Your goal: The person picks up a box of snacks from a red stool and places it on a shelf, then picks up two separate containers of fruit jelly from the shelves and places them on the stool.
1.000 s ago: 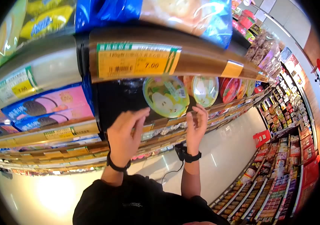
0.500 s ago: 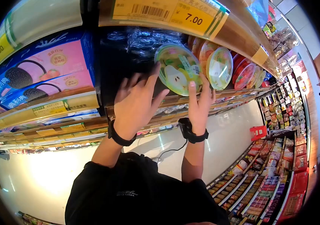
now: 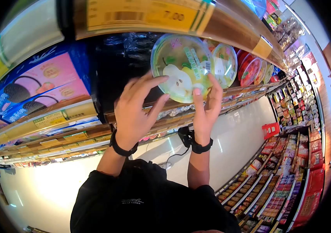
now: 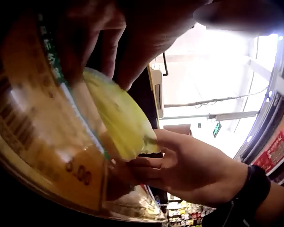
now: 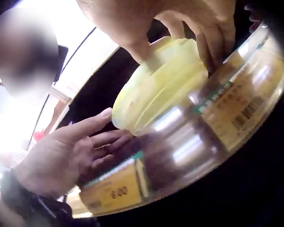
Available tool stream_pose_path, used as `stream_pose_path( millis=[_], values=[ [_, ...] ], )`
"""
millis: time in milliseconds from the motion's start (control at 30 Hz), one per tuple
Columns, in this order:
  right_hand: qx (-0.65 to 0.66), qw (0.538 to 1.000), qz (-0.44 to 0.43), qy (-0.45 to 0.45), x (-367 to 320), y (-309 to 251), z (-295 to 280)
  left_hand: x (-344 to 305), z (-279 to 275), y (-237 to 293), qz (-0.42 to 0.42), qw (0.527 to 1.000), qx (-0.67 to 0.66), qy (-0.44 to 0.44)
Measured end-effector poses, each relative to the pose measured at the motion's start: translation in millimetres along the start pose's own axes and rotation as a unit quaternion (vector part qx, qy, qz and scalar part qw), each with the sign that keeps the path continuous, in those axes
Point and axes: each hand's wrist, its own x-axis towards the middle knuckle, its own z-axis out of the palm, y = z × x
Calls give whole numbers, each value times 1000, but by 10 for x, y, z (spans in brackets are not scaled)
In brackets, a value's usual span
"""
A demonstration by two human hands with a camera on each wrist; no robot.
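A round green-and-yellow tub with a pear-printed lid (image 3: 181,70) leans forward at the shelf front, its lid facing the head camera. The right hand (image 3: 206,112) grips its lower right side, the thumb on the lid and other fingers round the edge. At the left rim, the left hand (image 3: 136,108) holds the tub between index finger and thumb. From below, the right wrist view shows the tub's ridged yellow body (image 5: 165,85) with the left hand (image 5: 71,146) at its edge. In the left wrist view, the right hand (image 4: 194,165) is against the tub's lower end.
A second pear tub (image 3: 227,66) and red tubs (image 3: 249,72) stand to the right. Pink-and-blue cookie boxes (image 3: 43,81) fill the shelf at left. A price rail (image 3: 146,17) overhangs the tub. More shelves line the aisle, with a red basket (image 3: 271,130) on the floor.
Both hands have reached up to the tub and taken hold of it. The tub has come forward and its lid now shows larger and more face-on, overlapping the second pear tub.
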Motion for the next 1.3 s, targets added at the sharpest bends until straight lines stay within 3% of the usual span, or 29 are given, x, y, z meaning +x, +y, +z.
stream_pose_path(
  millis=[100,133,200,233,267,300,467,533,633,767,900,1000,1067,1133,1167,1233,1300],
  values=[
    [124,991,27,35,-124,-170,-95,-90,101,89,27,979,-183,87],
    [154,987,30,34,-178,-208,-150,-174,138,14,68,978,-189,58],
    [187,978,50,74,-247,-291,-222,-349,395,76,40,927,-368,64],
    [185,978,88,33,-383,-188,-395,-381,500,124,24,888,-455,65],
    [181,976,124,-5,-612,2,-657,-347,529,134,84,898,-430,28],
    [177,970,160,-42,-783,86,-842,-357,591,171,77,892,-445,21],
    [289,930,224,39,-962,-192,-1129,-416,969,352,61,837,-541,-53],
    [285,932,211,79,-942,-302,-1269,-472,1133,448,36,813,-574,-86],
    [250,937,198,141,-979,-422,-1542,-578,1505,583,64,777,-610,-141],
    [155,951,145,222,-1079,-427,-1999,-711,1962,965,-42,748,-641,-169],
    [90,942,133,294,-1152,-463,-2458,-722,2393,1332,-49,736,-635,-229],
    [65,936,106,329,-1284,-475,-2809,-863,2710,1487,9,726,-637,-260],
    [73,930,78,351,-1414,-463,-3052,-1022,2822,1478,-39,694,-639,-329],
    [76,942,-41,324,-1514,-382,-3355,-947,3006,1924,24,610,-718,-334],
    [75,943,-98,309,-1557,-364,-3498,-976,3088,2051,33,621,-700,-350],
    [75,933,-127,327,-1581,-466,-3736,-1045,3212,2239,54,646,-660,-381],
    [39,926,-143,346,-1629,-545,-3989,-1144,3463,2486,71,623,-684,-373]
  ],
)
